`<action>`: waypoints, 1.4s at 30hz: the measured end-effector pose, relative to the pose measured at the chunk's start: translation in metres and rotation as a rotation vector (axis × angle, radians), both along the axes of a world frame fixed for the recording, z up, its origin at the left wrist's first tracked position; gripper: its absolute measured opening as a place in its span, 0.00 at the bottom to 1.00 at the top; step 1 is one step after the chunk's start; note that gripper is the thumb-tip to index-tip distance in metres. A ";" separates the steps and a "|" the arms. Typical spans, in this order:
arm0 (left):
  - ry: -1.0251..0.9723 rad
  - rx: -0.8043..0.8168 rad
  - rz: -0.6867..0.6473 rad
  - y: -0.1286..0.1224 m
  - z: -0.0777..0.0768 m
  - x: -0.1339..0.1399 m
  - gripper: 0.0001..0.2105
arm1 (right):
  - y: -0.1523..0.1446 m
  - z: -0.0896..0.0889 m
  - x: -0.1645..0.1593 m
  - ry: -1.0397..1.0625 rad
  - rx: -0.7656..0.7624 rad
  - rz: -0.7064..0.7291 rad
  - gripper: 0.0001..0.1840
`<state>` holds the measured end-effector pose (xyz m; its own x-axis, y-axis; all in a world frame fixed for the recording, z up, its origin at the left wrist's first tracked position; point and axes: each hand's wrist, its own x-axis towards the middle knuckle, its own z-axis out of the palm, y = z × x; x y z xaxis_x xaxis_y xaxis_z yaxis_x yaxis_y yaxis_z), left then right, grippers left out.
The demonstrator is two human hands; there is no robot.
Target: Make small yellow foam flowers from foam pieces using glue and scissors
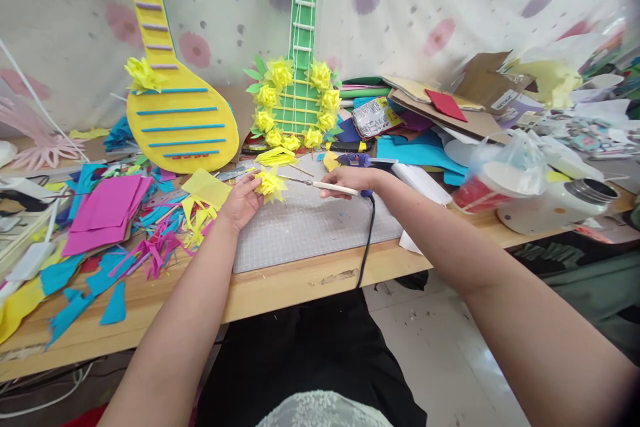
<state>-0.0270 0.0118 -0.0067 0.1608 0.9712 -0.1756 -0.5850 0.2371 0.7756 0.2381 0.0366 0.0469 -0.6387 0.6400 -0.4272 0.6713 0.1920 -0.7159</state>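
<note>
Magenta sheets (103, 217): stacked at the far left of the desk (290, 287), among blue, yellow and magenta scraps.
Yellow instrument shape (183, 117): upright behind the scraps, blue strips across its body, one yellow flower at its left shoulder.
Left hand (243, 202): over the left edge of the mat; grip closed, fingertips pinching the yellow paper flower by its left side.
Yellow paper flower (271, 185): held at the left fingertips, above the grey cutting mat (305, 233).
Green instrument shape (305, 107): upright behind the mat, strung with white, ringed by yellow flowers.
Scissors (334, 187): white-handled, blades directed left at the flower; contact cannot be determined.
Right hand (346, 179): grip closed around the scissors' handles.
Glue gun (354, 160): blue, lying just behind the right hand.
Cup (480, 187): red and white, partly covered by a clear bag.
Jar (555, 207): white, metal-necked, beside the cup.
</note>
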 end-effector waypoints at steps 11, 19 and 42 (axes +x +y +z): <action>0.049 -0.012 0.030 -0.001 0.003 0.000 0.15 | -0.001 0.001 0.008 -0.004 0.044 0.025 0.28; 0.146 0.052 -0.012 -0.003 0.006 -0.002 0.19 | 0.003 0.010 0.017 -0.088 0.163 0.097 0.29; 0.236 0.094 -0.183 -0.005 0.007 -0.005 0.18 | 0.004 0.012 0.003 -0.078 0.049 0.141 0.29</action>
